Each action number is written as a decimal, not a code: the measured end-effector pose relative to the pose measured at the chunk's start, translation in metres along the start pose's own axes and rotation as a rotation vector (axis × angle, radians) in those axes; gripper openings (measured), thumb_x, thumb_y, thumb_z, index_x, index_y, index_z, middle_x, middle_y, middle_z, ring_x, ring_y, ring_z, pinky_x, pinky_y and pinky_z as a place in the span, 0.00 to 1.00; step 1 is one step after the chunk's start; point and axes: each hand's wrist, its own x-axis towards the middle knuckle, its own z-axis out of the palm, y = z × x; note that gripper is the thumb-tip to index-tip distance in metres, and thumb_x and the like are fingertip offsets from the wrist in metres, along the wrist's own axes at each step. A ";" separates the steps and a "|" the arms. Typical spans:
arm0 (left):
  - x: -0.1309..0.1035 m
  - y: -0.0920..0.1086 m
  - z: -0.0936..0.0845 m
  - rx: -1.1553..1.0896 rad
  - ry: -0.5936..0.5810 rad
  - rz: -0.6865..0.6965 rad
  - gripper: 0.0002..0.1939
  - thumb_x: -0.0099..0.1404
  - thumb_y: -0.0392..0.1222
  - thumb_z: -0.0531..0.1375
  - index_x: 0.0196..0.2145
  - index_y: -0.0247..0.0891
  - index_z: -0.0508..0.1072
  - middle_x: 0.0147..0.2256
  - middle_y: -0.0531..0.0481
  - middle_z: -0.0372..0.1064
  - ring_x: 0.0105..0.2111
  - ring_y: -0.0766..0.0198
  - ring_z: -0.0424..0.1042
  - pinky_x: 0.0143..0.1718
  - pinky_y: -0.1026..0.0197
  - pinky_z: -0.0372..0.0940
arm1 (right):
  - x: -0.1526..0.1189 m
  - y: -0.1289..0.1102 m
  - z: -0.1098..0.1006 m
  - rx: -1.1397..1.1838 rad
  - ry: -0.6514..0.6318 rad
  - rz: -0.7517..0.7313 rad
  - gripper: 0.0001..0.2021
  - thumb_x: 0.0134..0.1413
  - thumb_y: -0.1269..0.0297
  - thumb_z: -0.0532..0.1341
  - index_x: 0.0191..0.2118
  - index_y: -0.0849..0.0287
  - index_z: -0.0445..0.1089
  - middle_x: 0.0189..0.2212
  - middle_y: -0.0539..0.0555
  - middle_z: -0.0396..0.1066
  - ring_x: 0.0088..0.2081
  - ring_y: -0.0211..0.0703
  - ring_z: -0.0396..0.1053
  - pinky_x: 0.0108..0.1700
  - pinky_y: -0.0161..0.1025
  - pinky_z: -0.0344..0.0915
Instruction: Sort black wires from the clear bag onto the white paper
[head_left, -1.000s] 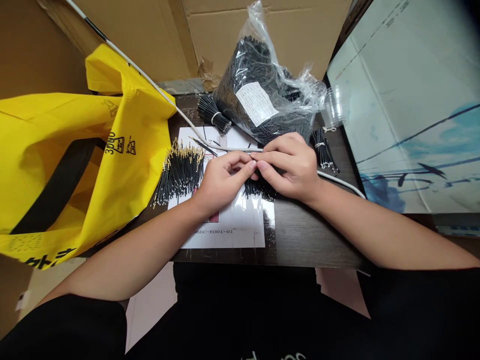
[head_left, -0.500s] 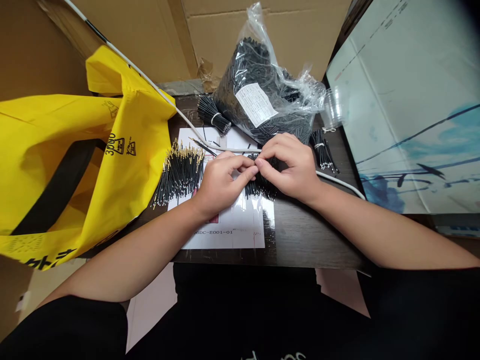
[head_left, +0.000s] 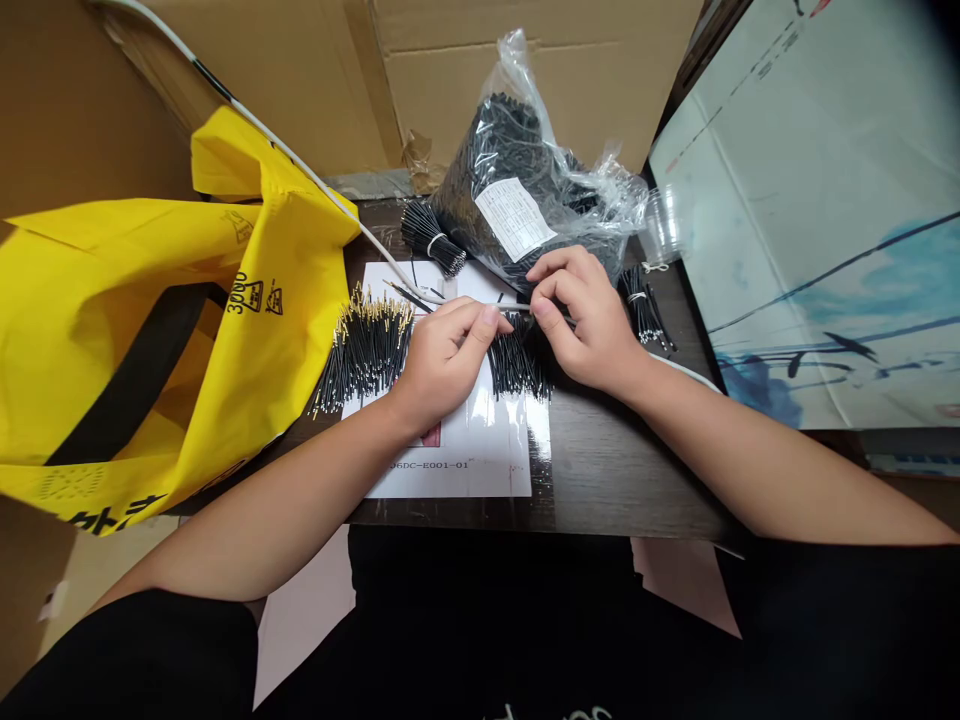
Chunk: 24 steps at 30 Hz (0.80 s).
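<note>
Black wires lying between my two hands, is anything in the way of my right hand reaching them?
A white cable runs along the far end of the black wires. Nothing visible stands between their near end and your right hand.

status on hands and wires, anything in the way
Left hand and right hand slightly apart, grip unclear. Gold-tipped wires piled beside the left hand, other black wires between the hands. White cable shows between them too, possibly in the way.

Black short-sleeved top (head_left: 480, 620), pale lettering (head_left: 598, 712), bare forearms (head_left: 322, 495), bare hands (head_left: 444, 362)
</note>
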 end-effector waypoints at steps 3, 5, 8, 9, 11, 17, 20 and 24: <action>0.000 0.001 0.001 0.018 -0.007 0.011 0.19 0.76 0.49 0.52 0.35 0.40 0.79 0.33 0.48 0.74 0.37 0.62 0.72 0.44 0.57 0.66 | 0.000 0.003 -0.003 -0.053 -0.075 -0.022 0.09 0.68 0.61 0.52 0.36 0.56 0.64 0.50 0.60 0.68 0.54 0.52 0.65 0.58 0.55 0.59; -0.001 0.002 0.001 0.032 -0.010 0.013 0.17 0.75 0.48 0.54 0.34 0.40 0.79 0.33 0.49 0.74 0.37 0.62 0.72 0.43 0.58 0.65 | -0.001 0.005 -0.004 -0.077 -0.112 -0.039 0.09 0.68 0.61 0.51 0.36 0.56 0.64 0.53 0.60 0.67 0.56 0.53 0.63 0.59 0.55 0.58; -0.001 0.002 0.002 0.050 -0.011 0.014 0.16 0.74 0.45 0.55 0.34 0.39 0.79 0.32 0.49 0.73 0.37 0.62 0.72 0.43 0.58 0.65 | -0.001 0.007 -0.005 -0.100 -0.114 -0.052 0.09 0.68 0.62 0.51 0.36 0.56 0.63 0.55 0.60 0.65 0.56 0.52 0.63 0.59 0.55 0.59; -0.001 0.001 0.002 0.052 -0.012 0.015 0.15 0.74 0.44 0.55 0.34 0.39 0.79 0.32 0.49 0.73 0.37 0.63 0.72 0.42 0.58 0.64 | -0.001 0.007 -0.005 -0.109 -0.111 -0.049 0.09 0.68 0.62 0.51 0.36 0.56 0.63 0.55 0.60 0.65 0.55 0.52 0.63 0.59 0.55 0.59; -0.001 0.000 0.003 0.059 -0.017 0.018 0.14 0.73 0.43 0.56 0.34 0.39 0.79 0.32 0.49 0.72 0.36 0.63 0.71 0.42 0.58 0.64 | -0.001 0.006 -0.006 -0.114 -0.122 -0.034 0.08 0.68 0.63 0.51 0.37 0.56 0.63 0.56 0.60 0.64 0.55 0.52 0.63 0.57 0.55 0.61; -0.001 -0.002 0.003 0.071 -0.052 0.036 0.13 0.73 0.43 0.56 0.33 0.39 0.78 0.32 0.49 0.72 0.35 0.62 0.70 0.40 0.58 0.64 | 0.000 0.001 -0.011 -0.107 -0.252 0.061 0.09 0.69 0.63 0.49 0.38 0.56 0.63 0.53 0.60 0.65 0.45 0.46 0.69 0.44 0.47 0.67; -0.001 -0.001 0.003 0.076 -0.068 0.042 0.13 0.72 0.43 0.56 0.33 0.39 0.78 0.32 0.49 0.72 0.35 0.63 0.70 0.40 0.58 0.64 | 0.001 0.002 -0.013 -0.142 -0.290 0.069 0.10 0.69 0.64 0.48 0.39 0.57 0.64 0.51 0.59 0.66 0.43 0.45 0.69 0.42 0.45 0.67; -0.002 -0.002 0.004 0.084 -0.083 0.044 0.13 0.72 0.43 0.56 0.34 0.39 0.78 0.32 0.49 0.72 0.35 0.62 0.71 0.40 0.58 0.63 | 0.000 0.004 -0.011 -0.204 -0.264 0.090 0.10 0.69 0.65 0.49 0.41 0.59 0.66 0.49 0.59 0.67 0.40 0.44 0.68 0.39 0.43 0.66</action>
